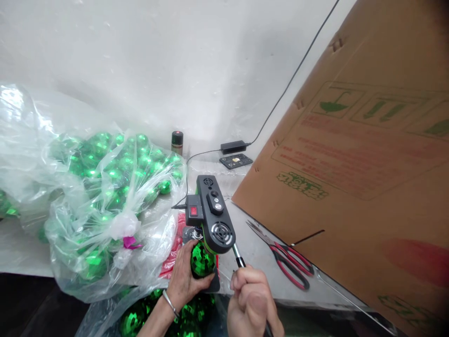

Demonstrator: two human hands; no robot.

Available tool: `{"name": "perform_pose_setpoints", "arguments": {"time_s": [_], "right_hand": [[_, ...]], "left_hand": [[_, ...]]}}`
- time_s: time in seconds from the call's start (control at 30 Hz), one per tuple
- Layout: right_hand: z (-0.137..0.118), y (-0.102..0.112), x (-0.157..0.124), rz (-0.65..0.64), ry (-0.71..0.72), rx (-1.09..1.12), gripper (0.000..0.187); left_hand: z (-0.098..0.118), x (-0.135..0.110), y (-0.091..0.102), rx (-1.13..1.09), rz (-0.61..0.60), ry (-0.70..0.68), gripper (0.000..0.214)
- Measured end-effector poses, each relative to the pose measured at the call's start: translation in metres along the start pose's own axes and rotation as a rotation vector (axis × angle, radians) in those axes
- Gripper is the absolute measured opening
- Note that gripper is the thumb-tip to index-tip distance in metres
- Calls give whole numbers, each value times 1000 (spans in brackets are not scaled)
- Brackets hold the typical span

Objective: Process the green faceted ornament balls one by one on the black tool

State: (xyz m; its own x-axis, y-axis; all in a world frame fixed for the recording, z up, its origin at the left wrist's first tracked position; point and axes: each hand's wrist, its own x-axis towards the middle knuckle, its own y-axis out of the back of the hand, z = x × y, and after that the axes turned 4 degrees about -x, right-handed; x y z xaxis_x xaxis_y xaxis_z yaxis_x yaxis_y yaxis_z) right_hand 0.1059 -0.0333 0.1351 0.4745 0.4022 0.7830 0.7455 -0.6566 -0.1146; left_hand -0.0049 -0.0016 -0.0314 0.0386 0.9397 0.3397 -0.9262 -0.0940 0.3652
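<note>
My left hand (188, 271), with a silver bangle at the wrist, is closed around a shiny green faceted ball (203, 260). The ball sits against the near end of a black machine (214, 213) with round vents and a red switch. Beside it, my right hand (250, 297) is wrapped in a fist around a lever (239, 256) with a metal shaft and black grip; the rod runs up toward the machine. Part of the machine's base and the red sheet (178, 245) under it show behind my left hand.
Clear plastic bags (128, 224) of green balls lie at left; more green balls (135, 318) are below the table edge. Red-handled scissors (286, 257) lie beside a tall cardboard box (351, 154). Behind stand a spray can (177, 142), a power adapter (234, 147) and a phone (235, 161).
</note>
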Motion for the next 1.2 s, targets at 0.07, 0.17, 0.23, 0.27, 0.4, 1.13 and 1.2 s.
{"name": "perform_pose_setpoints", "arguments": {"time_s": [0.07,0.17,0.23,0.27,0.4,1.13,1.2], "right_hand": [[1,1,-1,-3,4,0,55],[2,3,-3,-12,1,-8,56],[3,3,-3,-14,7,-8,56],[3,3,-2,-15,15,-8,56],[5,4,-2,-18,26,-22,55],[25,3,-34,42,55,-17,53],[32,2,-41,54,58,-10,52]], "left_hand": [[1,0,0,-4,-1,-2,83],[2,1,1,-6,1,-4,82],[2,1,2,-3,5,-1,82],[3,1,2,0,6,-3,82],[3,1,2,11,4,-9,83],[4,4,-1,7,10,-4,83],[4,4,0,7,9,-7,82]]}}
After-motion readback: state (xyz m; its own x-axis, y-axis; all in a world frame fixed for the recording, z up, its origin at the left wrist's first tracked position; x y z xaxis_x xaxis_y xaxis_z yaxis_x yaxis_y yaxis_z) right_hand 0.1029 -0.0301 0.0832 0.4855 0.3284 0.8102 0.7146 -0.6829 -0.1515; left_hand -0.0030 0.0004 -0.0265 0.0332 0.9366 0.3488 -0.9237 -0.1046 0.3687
